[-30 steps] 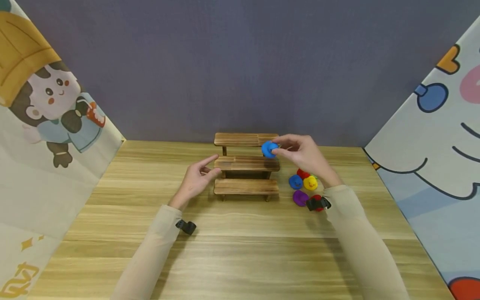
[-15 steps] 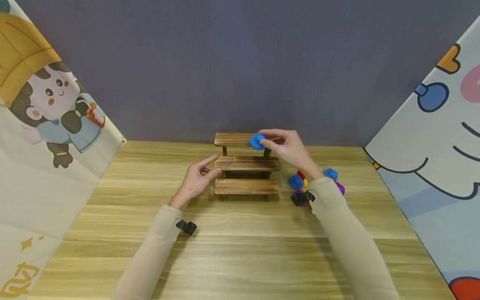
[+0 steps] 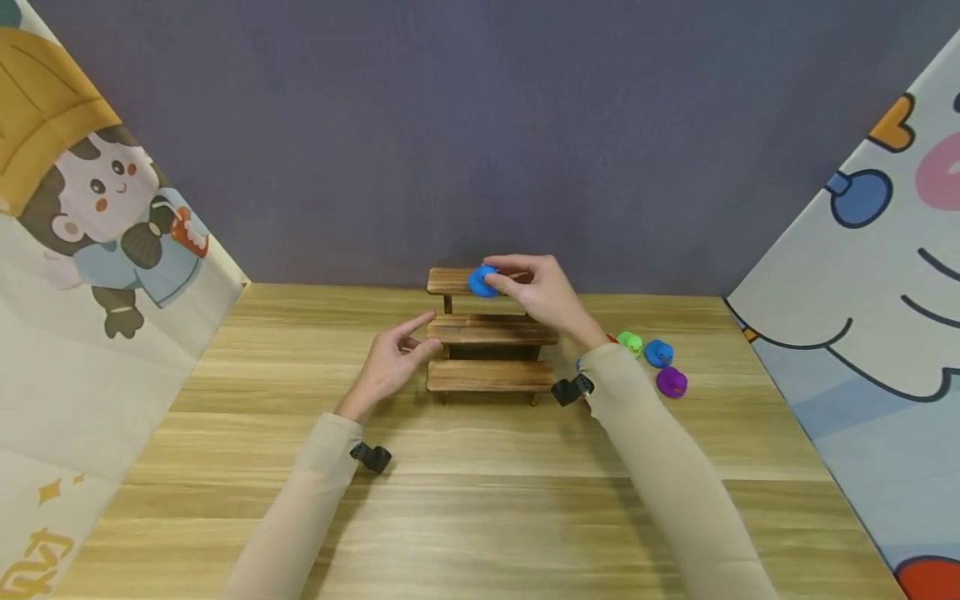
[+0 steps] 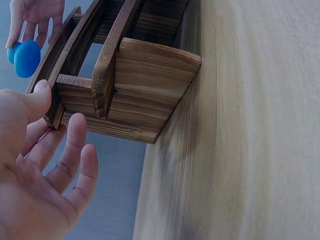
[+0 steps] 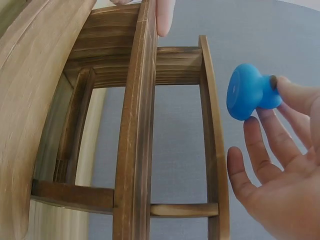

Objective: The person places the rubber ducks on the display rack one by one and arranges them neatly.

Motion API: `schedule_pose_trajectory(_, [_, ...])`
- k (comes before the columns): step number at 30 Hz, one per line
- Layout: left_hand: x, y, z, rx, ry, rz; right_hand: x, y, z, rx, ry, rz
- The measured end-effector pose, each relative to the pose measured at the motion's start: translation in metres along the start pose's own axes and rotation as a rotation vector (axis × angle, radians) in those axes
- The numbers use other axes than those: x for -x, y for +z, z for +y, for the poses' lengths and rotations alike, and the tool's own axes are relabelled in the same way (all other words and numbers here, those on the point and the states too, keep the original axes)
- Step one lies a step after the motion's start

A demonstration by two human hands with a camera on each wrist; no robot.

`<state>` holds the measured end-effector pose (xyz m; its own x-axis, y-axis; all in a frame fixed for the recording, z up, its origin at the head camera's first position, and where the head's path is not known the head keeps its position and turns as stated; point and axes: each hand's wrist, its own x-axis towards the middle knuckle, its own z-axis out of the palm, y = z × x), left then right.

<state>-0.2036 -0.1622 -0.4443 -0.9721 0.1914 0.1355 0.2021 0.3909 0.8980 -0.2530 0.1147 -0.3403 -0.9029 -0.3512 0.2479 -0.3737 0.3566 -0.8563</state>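
Spanning the far side, one grey backdrop [image 3: 480, 142] stands between two printed panels, a left panel [image 3: 52, 350] with a cartoon figure in a yellow hat and a right panel [image 3: 802, 325] with outlined shapes. One wood-grain table [image 3: 480, 525] fills the space below them. Two pale sleeves, a left sleeve [image 3: 296, 500] and a right sleeve [image 3: 663, 479], reach in over it. Near the backdrop stands one wooden shelf [image 3: 487, 377] with three boards, stepped one behind another.

Two bare hands are at the shelf. The left hand [image 3: 384, 364] grips the left end of the middle board, thumb at one edge and forefinger at the other; its other fingers are loose. The right hand [image 3: 551, 296] pinches one blue duck [image 3: 480, 282] between thumb and fingers, holding it above the top board, apart from the wood.

Two small black devices sit at the cuffs, a left device [image 3: 371, 456] and a right device [image 3: 572, 389], one per wrist. Right of the shelf, three toy ducks lie in plain sight: one green duck [image 3: 631, 342], a second blue duck [image 3: 659, 353] and one purple duck [image 3: 672, 383]. Slivers of red and blue show beside the right sleeve, too covered to count.
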Motion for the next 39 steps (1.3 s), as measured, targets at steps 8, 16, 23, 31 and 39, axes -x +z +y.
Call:
schedule_pose_trajectory(8, [0.002, -0.001, -0.001, -0.007, 0.011, 0.007, -0.008, 0.012, -0.007, 0.0, 0.0, 0.025])
schedule_pose_trajectory(16, [0.002, -0.002, -0.001, -0.005, 0.022, 0.005, -0.016, 0.026, -0.01, 0.012, -0.005, 0.021])
schedule_pose_trajectory(23, [0.002, -0.001, -0.001, -0.001, 0.026, 0.004, -0.025, 0.035, -0.009, 0.043, -0.01, 0.019])
schedule_pose_trajectory(31, [0.002, 0.001, -0.001, 0.0, 0.016, 0.005, -0.026, 0.038, -0.004, 0.051, -0.005, 0.032])
schedule_pose_trajectory(39, [0.0, 0.001, -0.002, 0.002, 0.016, 0.012, -0.026, 0.039, -0.002, 0.024, -0.004, 0.027])
